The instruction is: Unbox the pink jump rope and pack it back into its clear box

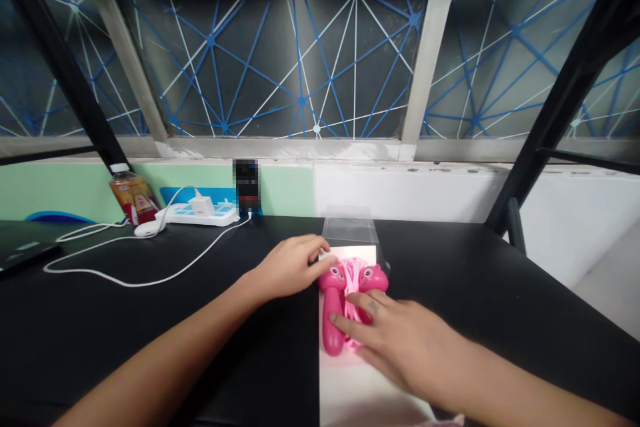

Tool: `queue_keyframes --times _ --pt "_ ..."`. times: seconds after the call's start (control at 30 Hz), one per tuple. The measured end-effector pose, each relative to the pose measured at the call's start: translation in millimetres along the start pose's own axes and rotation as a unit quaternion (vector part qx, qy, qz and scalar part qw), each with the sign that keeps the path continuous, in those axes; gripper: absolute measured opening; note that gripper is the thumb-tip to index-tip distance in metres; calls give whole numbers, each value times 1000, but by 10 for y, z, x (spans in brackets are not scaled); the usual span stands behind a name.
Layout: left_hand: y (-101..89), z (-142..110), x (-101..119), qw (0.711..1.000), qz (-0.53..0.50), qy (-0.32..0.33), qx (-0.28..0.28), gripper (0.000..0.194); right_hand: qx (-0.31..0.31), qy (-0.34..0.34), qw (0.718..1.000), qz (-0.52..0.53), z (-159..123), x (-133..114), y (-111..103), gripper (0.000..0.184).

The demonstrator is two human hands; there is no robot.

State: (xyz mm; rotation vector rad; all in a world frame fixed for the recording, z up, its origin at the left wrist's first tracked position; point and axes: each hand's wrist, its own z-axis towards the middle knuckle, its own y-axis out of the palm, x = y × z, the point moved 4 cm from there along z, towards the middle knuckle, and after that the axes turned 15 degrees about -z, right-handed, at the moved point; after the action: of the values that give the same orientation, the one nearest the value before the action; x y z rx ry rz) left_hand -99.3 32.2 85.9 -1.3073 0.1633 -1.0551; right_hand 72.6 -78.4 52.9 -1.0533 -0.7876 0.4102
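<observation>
A pink jump rope [333, 330], with two animal-head handles and a bundled pale-pink cord, lies on a white card [345, 373]. Beyond the card's far edge sticks out a clear plastic flap [350, 230], apparently part of the packaging. My left hand [293, 267] is at the far left corner, fingers curled over the card's edge and thumb by the left handle's head. Across the cord and the right handle rests my right hand [395, 330], one fingertip reaching the left handle. That hand covers most of the right handle, and its thumb is partly hidden.
Toward the back left stand a drink bottle [134, 197] and a white power strip [200, 212] with a charger. A white cable [135, 285] loops over the black table [240, 360]. A dark blurred device [247, 187] leans against the wall. Black frame posts [555, 100] rise at both sides.
</observation>
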Motion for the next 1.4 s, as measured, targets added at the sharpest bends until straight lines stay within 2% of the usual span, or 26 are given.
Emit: queue_keyframes --times 0.07,0.1,0.2,0.3,0.43,0.6,0.73,0.83,0.97,1.03,1.1,1.2,1.27,1.4 --pt "-25 33 -104 998 2 22 64 28 -1 9 1000 2 7 38 16 43" --pt "-13 51 -165 997 -3 31 65 33 -2 12 1000 6 10 56 20 44" --pt "74 92 -342 999 -36 19 -10 45 -5 19 999 26 24 103 22 45" --pt "89 100 -404 998 -64 1 -24 43 -4 18 999 32 40 122 2 43" --pt "26 93 -299 996 -85 12 7 22 -12 -21 999 26 42 76 -77 41" --pt "5 85 -237 991 -129 4 -21 9 -22 -17 998 56 19 50 -128 41" --pt "13 37 -186 987 -160 11 -27 8 0 12 1000 18 57 116 16 40" --pt "39 -17 -67 988 -145 30 -40 16 17 34 999 -31 113 195 137 38" --pt "64 -55 37 995 -90 23 -42 22 60 45 993 -90 132 216 81 30" --pt "68 -56 45 996 -77 18 -42 26 76 7 995 -55 95 144 -28 29" --pt "66 -52 41 996 -74 18 -43 33 72 -64 994 45 33 31 -141 34" --pt "59 -47 35 996 -77 17 -47 37 7 -152 976 154 -63 -116 -216 35" --pt "54 -45 39 995 -80 18 -49 38 -20 -151 971 182 -95 -142 -206 37" --pt "51 -53 60 995 -86 24 -49 41 -46 -64 975 207 -86 -61 -108 50"
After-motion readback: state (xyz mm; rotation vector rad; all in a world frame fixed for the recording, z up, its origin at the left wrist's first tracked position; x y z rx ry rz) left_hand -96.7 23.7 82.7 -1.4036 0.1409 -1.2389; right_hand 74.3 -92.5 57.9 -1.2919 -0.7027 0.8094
